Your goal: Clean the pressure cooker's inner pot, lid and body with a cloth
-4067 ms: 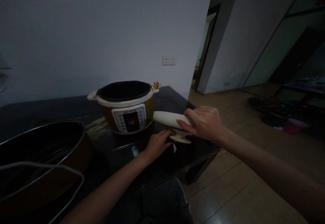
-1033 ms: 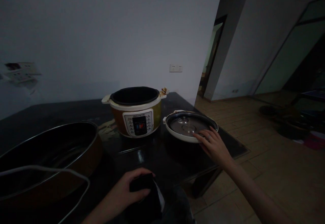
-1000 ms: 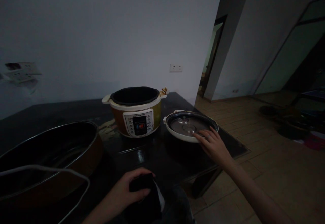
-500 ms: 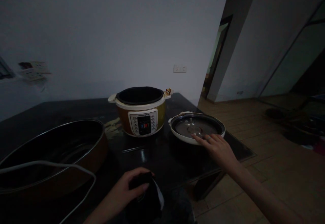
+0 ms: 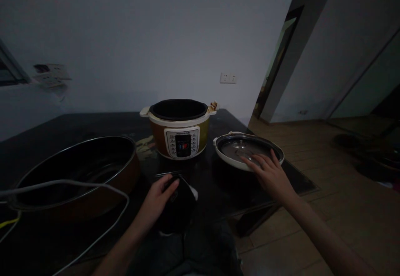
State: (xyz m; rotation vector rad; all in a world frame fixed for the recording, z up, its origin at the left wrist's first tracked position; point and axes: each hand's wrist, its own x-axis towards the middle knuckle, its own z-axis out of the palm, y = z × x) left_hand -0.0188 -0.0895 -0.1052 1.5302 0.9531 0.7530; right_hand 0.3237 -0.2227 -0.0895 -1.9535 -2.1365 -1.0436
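Note:
My left hand (image 5: 158, 196) is closed on a dark black item (image 5: 180, 207) with a whitish edge; the dim light hides whether it is cloth or a pouch. My right hand (image 5: 271, 175) reaches over the near right side of a round cooker lid (image 5: 221, 156) lying with its dark inner face up. Its fingers are spread; whether they touch the lid I cannot tell. Behind and between the hands stands an electric cooker (image 5: 158, 137), uncovered, with a black inner pot (image 5: 178, 108) and a lit panel (image 5: 183, 146).
A large, wide pan (image 5: 123, 180) sits at left, with a white cord (image 5: 120, 190) looping in front of it. Everything stands on a dark table (image 5: 218, 192) against a wall with a socket (image 5: 228, 78). The table's right edge drops to a tiled floor (image 5: 337, 180).
My left hand has moved the black item forward, toward the cooker. My right hand's fingers have spread wider over the lid. The view has shifted slightly left and down.

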